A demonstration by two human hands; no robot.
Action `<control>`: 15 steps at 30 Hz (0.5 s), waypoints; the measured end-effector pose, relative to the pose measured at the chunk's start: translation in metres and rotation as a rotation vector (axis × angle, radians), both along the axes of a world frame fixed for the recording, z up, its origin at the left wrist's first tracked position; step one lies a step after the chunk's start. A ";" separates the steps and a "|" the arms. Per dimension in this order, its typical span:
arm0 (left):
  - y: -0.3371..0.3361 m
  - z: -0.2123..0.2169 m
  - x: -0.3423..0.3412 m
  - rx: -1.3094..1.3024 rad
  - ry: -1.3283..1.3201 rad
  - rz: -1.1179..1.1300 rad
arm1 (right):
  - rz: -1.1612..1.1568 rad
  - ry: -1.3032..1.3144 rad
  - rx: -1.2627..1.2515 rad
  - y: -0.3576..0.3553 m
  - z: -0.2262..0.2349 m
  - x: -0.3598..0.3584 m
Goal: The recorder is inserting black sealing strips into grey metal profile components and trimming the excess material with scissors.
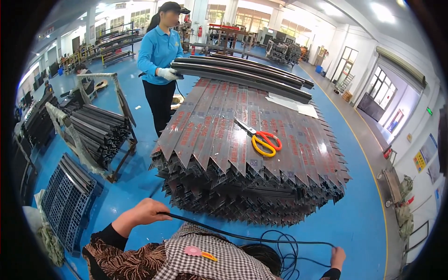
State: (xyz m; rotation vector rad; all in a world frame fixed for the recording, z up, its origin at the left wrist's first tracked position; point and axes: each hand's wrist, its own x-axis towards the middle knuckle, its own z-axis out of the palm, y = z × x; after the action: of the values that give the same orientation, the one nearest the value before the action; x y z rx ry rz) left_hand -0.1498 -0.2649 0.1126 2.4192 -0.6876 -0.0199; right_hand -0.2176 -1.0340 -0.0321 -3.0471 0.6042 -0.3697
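Observation:
A black rubber-like strip (242,235) stretches across in front of me. My left hand (148,212) pinches one part of it between thumb and fingers, at lower left. My right hand (338,258), low at the right, is closed round it farther along. Loose loops of the same strip (295,249) hang beside a darker bundle near my checked apron. Beyond my hands rises a stack of long dark profiles (224,126), their ends cut to points and covered with printed film. On its top lie scissors (261,141) with one red and one yellow handle, touched by neither hand.
A co-worker in a blue shirt (161,49) stands at the far left, a white-gloved hand (169,73) on long dark profiles (242,77) atop the stack. White sheets (294,105) lie there. Left stand a loaded rack (100,128) and a blue mesh pallet (65,200).

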 end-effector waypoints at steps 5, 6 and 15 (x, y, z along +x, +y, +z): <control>-0.058 0.004 0.010 0.127 -0.228 -0.156 | 0.615 -0.019 0.495 0.213 0.027 0.074; -0.074 0.000 0.015 0.139 -0.247 -0.194 | 0.735 0.041 0.692 0.278 0.044 0.080; -0.100 -0.008 0.022 0.194 -0.096 -0.212 | 0.878 0.557 0.794 0.347 0.026 0.078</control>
State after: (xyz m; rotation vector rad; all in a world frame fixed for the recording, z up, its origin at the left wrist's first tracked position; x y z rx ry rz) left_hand -0.1278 -0.3645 0.1050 2.5319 -1.0257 -0.0594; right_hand -0.1391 -0.6867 -0.0057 -2.2649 -0.5124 0.5992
